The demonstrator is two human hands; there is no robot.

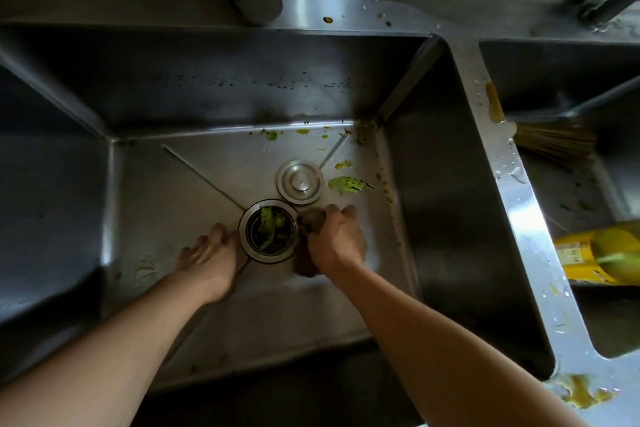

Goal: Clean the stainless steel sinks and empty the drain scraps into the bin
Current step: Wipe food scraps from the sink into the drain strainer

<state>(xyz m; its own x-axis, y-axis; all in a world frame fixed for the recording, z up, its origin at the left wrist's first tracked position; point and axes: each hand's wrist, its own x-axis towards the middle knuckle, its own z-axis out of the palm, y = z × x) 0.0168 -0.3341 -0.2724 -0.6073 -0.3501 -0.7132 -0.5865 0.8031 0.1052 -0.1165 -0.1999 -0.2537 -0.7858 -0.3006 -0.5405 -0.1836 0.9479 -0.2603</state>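
In the deep stainless steel sink [221, 94], the right hand [334, 239] curls its fingers round a blurred brown scrubbing pad [308, 246], long axis running toward the person. Just left of those fingers sits the round drain strainer basket [268, 235] holding green scraps [267, 222]; the round metal stopper lid [300, 181] lies just beyond. The left hand [211, 255] rests flat, fingers straight, touching the strainer's left rim. Bare floor lies farther left.

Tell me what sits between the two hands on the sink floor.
In the head view, the open drain basket holding green scraps lies between the left hand and right hand.
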